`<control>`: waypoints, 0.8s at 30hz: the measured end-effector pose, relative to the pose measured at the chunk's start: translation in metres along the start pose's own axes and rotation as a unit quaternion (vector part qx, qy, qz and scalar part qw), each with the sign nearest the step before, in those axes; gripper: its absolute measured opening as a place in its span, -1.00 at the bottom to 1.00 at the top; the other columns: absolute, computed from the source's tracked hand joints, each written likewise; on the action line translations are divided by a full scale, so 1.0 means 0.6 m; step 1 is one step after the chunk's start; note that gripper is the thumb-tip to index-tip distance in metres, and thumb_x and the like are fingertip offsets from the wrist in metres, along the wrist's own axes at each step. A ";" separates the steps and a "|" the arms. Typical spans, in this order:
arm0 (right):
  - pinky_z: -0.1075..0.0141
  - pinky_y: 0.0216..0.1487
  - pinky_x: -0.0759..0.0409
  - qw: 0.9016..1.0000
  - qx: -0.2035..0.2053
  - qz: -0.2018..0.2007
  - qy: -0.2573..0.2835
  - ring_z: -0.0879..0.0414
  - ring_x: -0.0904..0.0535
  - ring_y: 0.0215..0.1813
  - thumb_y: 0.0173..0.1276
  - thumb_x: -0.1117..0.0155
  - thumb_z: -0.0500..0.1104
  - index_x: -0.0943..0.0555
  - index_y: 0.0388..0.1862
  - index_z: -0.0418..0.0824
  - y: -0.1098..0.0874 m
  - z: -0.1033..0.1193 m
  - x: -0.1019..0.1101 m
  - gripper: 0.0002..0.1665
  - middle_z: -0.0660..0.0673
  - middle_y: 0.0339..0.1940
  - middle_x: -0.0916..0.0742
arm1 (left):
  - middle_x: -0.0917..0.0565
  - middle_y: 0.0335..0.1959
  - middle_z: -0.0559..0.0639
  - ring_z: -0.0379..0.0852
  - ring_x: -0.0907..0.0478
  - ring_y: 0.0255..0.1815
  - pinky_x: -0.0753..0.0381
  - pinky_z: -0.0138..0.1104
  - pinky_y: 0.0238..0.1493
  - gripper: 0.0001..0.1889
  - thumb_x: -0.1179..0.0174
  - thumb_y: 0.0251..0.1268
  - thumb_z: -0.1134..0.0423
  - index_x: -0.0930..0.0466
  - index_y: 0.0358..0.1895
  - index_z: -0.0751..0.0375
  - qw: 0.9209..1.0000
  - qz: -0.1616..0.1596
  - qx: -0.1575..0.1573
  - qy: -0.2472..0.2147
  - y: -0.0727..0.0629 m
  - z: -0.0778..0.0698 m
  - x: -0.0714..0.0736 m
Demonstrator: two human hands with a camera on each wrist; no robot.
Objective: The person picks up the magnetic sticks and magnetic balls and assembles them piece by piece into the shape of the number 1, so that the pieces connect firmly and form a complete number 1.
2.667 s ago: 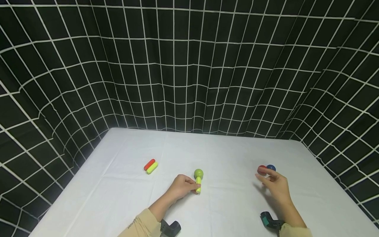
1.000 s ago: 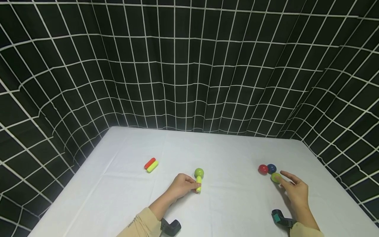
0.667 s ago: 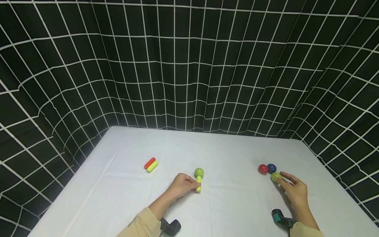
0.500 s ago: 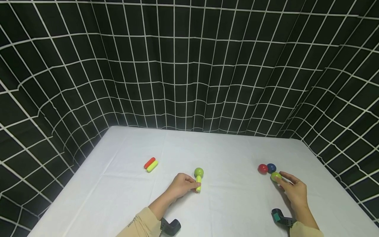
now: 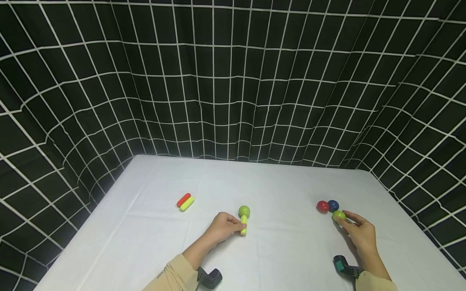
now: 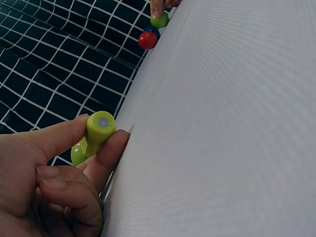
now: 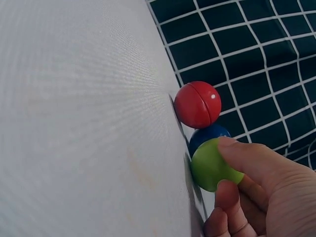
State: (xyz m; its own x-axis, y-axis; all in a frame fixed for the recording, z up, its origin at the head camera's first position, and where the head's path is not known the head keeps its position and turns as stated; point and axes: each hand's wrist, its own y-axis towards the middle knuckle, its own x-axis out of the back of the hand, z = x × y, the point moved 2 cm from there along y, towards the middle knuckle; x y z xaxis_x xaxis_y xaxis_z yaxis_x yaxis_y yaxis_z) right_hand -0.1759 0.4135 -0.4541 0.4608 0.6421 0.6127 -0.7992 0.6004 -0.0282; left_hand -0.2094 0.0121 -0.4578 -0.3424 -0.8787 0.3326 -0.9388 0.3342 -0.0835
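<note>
My left hand (image 5: 223, 228) pinches a yellow-green stick (image 6: 100, 126) between thumb and fingers, low over the white table. At the stick's far end is a green ball (image 5: 244, 211); whether the two are joined I cannot tell. On the right, my right hand (image 5: 360, 233) grips another green ball (image 7: 213, 165) between thumb and fingertips, at the table surface. Against or very near it sits a blue ball (image 5: 333, 205), partly hidden in the right wrist view. Beside the blue one lies a glossy red ball (image 7: 197, 104) with a seam around it.
A red stick (image 5: 183, 199) and a yellow-green stick (image 5: 187, 204) lie side by side on the left of the white-covered table (image 5: 284, 194). A dark curtain (image 5: 233, 81) with a white grid stands behind the table and along both sides.
Since the oldest frame, my right hand has left the red ball and moved right and nearer, to the green ball. Over the last second both hands stay nearly still. The left keeps its hold.
</note>
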 end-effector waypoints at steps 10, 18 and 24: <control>0.49 -0.50 -0.48 1.000 0.001 0.001 -0.007 0.33 -0.46 -0.53 0.20 -0.30 -0.02 -0.45 0.18 -0.31 0.001 -0.003 -0.001 -0.37 0.04 -0.34 -0.57 | -0.72 -0.56 0.03 -0.21 -0.54 -0.38 -0.42 -0.39 -0.28 -0.73 -0.34 0.06 0.10 -0.67 -0.40 0.30 1.000 0.002 0.006 0.003 0.003 0.003 0.000; 0.50 -0.50 -0.49 1.000 0.006 0.003 -0.004 0.34 -0.46 -0.53 0.20 -0.31 -0.02 -0.45 0.18 -0.33 0.000 -0.002 0.000 -0.37 0.04 -0.35 -0.54 | -0.72 -0.56 0.06 -0.20 -0.53 -0.40 -0.39 -0.39 -0.31 -0.72 -0.34 0.06 0.11 -0.67 -0.40 0.31 1.000 0.003 0.008 0.000 0.002 0.003 -0.001; 0.50 -0.49 -0.50 1.000 0.000 -0.003 0.001 0.36 -0.47 -0.52 0.19 -0.30 0.00 -0.46 0.18 -0.31 0.000 -0.001 -0.001 -0.36 0.01 -0.28 -0.55 | -0.72 -0.56 0.09 -0.19 -0.51 -0.42 -0.38 -0.37 -0.33 -0.72 -0.35 0.05 0.12 -0.67 -0.41 0.33 1.000 0.000 0.002 -0.004 0.002 0.003 -0.001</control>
State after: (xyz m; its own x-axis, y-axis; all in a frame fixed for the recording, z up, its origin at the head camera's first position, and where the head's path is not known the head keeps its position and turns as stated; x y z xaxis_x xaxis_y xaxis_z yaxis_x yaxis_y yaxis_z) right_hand -0.1758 0.4132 -0.4547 0.4666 0.6397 0.6108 -0.7964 0.6043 -0.0245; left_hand -0.2104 0.0125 -0.4596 -0.3423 -0.8817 0.3247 -0.9391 0.3322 -0.0878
